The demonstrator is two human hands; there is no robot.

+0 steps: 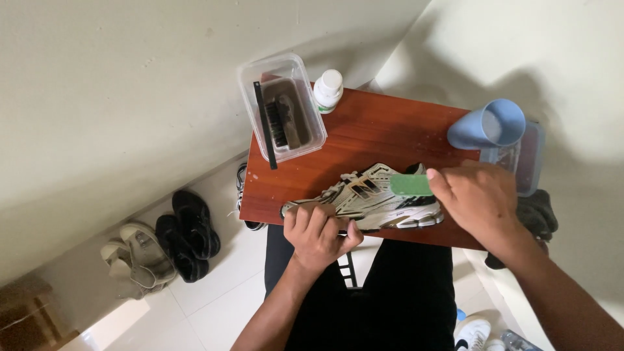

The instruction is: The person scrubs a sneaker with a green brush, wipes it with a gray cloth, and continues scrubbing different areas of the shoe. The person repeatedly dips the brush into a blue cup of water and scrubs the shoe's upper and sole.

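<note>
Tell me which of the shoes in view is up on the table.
The beige and white sneaker, held by the left hand while the right hand presses a green pad on it. The other shoes sit on the floor.

Probably a home entryway: shoes on tiled floor by a wall.

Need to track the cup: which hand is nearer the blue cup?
Right. The right hand lies just below the blue cup, holding a green pad; the left hand grips the sneaker's toe, farther off.
</note>
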